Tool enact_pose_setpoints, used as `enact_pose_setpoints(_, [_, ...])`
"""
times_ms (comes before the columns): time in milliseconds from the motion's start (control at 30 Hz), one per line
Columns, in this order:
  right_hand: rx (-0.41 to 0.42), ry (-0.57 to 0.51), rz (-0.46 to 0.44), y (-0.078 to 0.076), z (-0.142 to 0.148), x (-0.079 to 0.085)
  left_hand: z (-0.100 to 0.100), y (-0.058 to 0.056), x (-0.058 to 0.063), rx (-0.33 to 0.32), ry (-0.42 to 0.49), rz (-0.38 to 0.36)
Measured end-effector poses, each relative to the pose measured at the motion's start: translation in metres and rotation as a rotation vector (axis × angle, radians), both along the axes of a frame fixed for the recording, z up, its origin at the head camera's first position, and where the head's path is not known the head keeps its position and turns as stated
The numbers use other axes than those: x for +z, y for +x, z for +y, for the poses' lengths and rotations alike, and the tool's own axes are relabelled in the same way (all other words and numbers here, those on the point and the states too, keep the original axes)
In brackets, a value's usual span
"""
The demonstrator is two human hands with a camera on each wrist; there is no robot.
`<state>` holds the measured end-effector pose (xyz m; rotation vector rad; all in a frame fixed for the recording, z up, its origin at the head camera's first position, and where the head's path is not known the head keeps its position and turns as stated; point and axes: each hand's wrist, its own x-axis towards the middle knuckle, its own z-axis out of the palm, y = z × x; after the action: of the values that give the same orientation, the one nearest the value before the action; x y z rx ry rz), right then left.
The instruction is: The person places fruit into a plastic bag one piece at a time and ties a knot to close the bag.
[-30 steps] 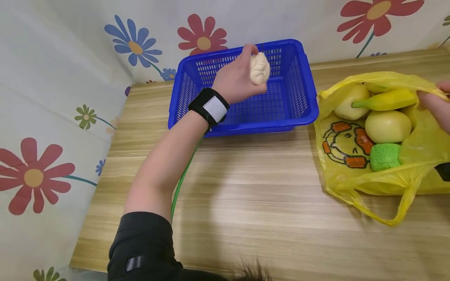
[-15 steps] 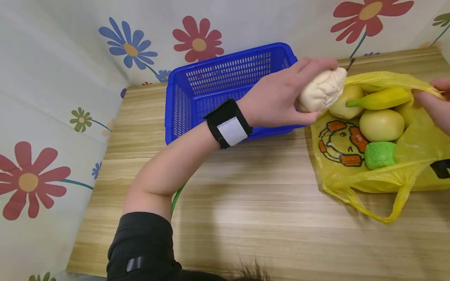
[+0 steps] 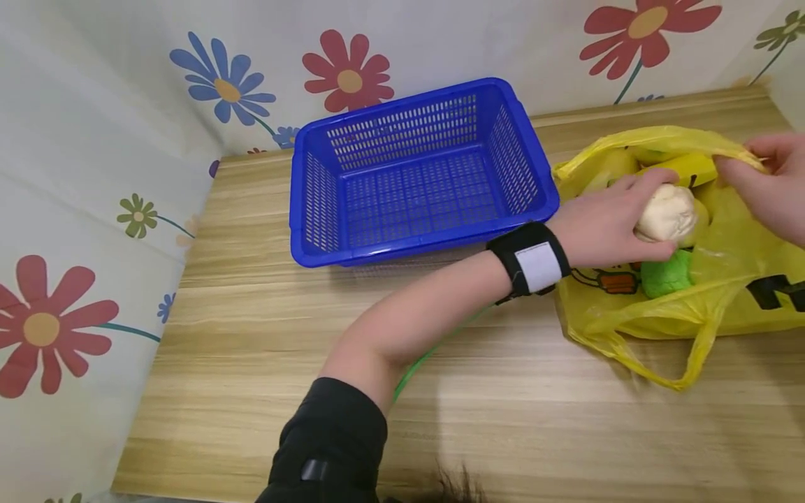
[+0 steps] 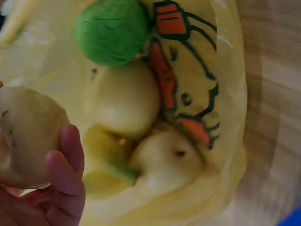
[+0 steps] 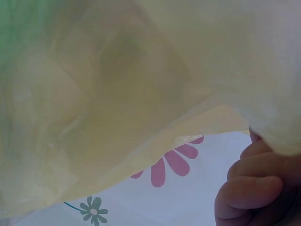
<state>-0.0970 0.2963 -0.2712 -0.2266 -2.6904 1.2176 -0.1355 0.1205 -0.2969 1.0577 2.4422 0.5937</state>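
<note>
In the head view my left hand holds a pale, rounded, lumpy thing over the mouth of a yellow plastic bag; its kind is unclear. My right hand pinches the bag's upper edge at the right. Inside, a crumpled-looking green ball and a yellow banana show around the left hand. The left wrist view has the banana beside two pale yellow round fruits, one fruit nearer the green ball. In the right wrist view, bag film hides most contents beside curled fingers.
A blue perforated plastic basket stands left of the bag, against a flower-printed cloth. Both rest on a wood-grain table. A thin green cord runs under the left forearm. One bag handle hangs toward the front.
My left hand has carried the pale lumpy thing right, from above the blue basket to the bag's mouth. My right hand keeps pinching the bag's edge.
</note>
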Motion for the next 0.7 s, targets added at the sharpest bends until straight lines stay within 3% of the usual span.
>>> enact_pose_setpoints(167, [0.006, 0.147, -0.04, 0.001, -0.003, 0.004, 0.038, -0.01, -0.021, 0.037, -0.021, -0.027])
enact_pose_setpoints(267, [0.01, 0.219, -0.056, 0.0, -0.005, 0.006, 0.057, -0.011, -0.023, 0.006, -0.047, 0.036])
enact_pose_setpoints(400, [0.002, 0.215, -0.051, 0.0, -0.004, 0.007, 0.075, -0.011, -0.021, -0.034, -0.062, 0.179])
enact_pose_setpoints(567, [0.005, 0.183, -0.045, 0.0, 0.0, 0.005, 0.079, -0.01, -0.026, -0.048, -0.026, 0.237])
enact_pose_setpoints(700, [0.008, 0.182, -0.038, 0.001, 0.003, 0.004, 0.065, -0.009, -0.025, -0.052, 0.008, 0.16])
